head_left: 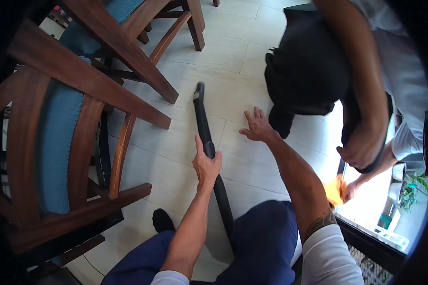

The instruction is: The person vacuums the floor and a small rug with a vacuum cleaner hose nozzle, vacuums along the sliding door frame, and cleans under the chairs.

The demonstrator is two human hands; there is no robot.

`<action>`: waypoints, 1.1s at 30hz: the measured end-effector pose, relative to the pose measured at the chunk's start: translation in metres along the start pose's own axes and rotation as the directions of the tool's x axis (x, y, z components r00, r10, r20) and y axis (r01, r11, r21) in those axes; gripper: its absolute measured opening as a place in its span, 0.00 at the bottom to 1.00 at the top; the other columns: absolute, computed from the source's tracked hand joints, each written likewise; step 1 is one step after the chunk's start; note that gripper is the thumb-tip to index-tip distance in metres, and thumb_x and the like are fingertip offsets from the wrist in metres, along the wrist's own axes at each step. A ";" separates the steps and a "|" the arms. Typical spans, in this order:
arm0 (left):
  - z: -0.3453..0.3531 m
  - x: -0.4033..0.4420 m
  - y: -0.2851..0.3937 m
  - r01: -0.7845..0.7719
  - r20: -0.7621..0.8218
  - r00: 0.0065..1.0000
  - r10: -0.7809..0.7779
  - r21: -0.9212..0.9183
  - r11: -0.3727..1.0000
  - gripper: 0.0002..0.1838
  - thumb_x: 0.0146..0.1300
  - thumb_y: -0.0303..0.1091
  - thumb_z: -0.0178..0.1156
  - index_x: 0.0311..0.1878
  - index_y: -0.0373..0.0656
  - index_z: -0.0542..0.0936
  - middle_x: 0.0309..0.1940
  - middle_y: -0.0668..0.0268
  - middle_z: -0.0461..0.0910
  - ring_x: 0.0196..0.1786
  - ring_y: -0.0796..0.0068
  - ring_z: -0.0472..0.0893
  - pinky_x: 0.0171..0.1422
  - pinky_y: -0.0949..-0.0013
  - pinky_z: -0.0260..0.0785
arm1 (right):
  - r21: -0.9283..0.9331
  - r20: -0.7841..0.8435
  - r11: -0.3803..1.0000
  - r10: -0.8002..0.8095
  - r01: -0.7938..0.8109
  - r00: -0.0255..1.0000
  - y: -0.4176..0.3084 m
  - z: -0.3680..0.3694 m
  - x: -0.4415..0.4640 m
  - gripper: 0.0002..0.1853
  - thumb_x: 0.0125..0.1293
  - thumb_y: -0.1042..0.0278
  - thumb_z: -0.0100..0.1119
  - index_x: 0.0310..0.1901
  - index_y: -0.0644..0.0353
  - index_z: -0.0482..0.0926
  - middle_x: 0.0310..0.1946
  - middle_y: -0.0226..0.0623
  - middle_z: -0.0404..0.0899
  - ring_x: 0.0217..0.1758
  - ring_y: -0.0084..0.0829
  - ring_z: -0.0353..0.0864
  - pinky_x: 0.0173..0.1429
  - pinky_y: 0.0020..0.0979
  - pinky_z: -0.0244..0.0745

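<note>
My left hand (207, 164) is wrapped around a black vacuum cleaner hose (217, 185). From that grip its stiff handle end (199, 97) points away from me over the floor, and the hose runs back beside my knee. To the right, my right hand (257, 126) reaches forward with its fingers spread, holding nothing. It is close to a dark-socked foot (280, 121) of another person; I cannot tell whether they touch.
Wooden chairs with blue seats (59, 147) stand along the left. On the right, a person in black trousers (309, 61) bends close by. A hand there (351, 191) holds an orange cloth (335, 190) near a bright glass opening, with potted plants (409, 194) beyond. Pale tiles (218, 61) cover the floor.
</note>
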State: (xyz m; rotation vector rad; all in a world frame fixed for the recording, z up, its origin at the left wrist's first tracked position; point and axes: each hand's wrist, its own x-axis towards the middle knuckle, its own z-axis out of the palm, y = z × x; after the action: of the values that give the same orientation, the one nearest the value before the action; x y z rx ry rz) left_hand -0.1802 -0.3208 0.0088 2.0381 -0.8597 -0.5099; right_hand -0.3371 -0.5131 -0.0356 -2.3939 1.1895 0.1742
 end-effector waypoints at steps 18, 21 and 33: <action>0.040 0.134 0.021 -0.030 0.016 0.999 0.030 0.052 0.998 0.50 0.55 0.27 0.65 0.81 0.44 0.52 0.35 0.42 0.85 0.33 0.45 0.85 0.43 0.55 0.77 | 0.074 -0.371 0.979 0.206 -0.192 0.905 -0.027 0.047 0.024 0.40 0.66 0.39 0.54 0.74 0.57 0.63 0.78 0.66 0.44 0.83 0.66 0.34 0.80 0.67 0.29; 0.038 0.162 0.008 -0.022 0.011 1.000 0.022 -0.008 1.000 0.50 0.54 0.26 0.66 0.81 0.45 0.54 0.33 0.47 0.85 0.28 0.53 0.84 0.37 0.59 0.77 | 0.070 -0.351 0.978 0.209 -0.196 0.913 -0.029 0.048 0.020 0.41 0.66 0.39 0.54 0.74 0.57 0.63 0.78 0.66 0.44 0.83 0.66 0.34 0.80 0.67 0.28; 0.050 0.305 0.055 0.422 0.290 0.900 -0.326 -0.393 0.817 0.47 0.59 0.24 0.63 0.80 0.63 0.57 0.24 0.64 0.75 0.15 0.73 0.73 0.15 0.65 0.69 | 0.080 -0.330 0.972 0.234 -0.220 0.915 -0.029 0.048 0.022 0.40 0.66 0.38 0.54 0.74 0.55 0.64 0.78 0.65 0.43 0.83 0.66 0.33 0.80 0.67 0.28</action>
State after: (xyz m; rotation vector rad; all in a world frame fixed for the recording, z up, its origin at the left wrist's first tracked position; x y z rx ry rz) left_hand -0.0247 -0.5936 0.0134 1.7353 -0.3907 -1.0609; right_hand -0.2964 -0.4925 -0.0746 -2.3037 1.6108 -0.1976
